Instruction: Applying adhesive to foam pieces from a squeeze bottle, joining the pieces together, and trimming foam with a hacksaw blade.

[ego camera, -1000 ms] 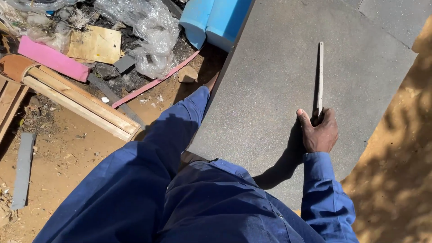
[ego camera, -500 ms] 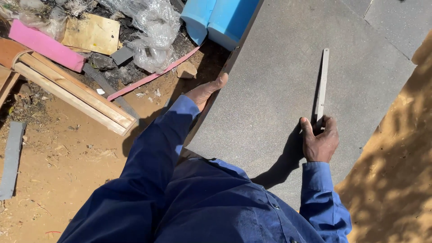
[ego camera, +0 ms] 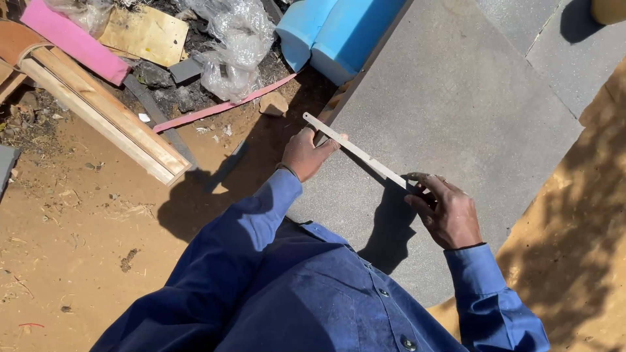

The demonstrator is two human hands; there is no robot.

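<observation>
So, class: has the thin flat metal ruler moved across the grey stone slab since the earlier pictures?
Yes. The thin flat metal ruler has swung from lengthwise to diagonal across the grey stone slab, its far end now at the slab's left edge.

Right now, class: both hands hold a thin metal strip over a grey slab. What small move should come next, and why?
Probably lower the metal strip flat onto the grey slab: the left hand grips near the slab's edge, the right hand its other end, and it seems slightly raised.

Light: harsh direct sun, bright.
Shadows: hard-edged, mine falling on the dirt beside my left hand [ego camera: 306, 153] and under my right hand [ego camera: 447, 212].
Focus: sharp, no blur.
</observation>
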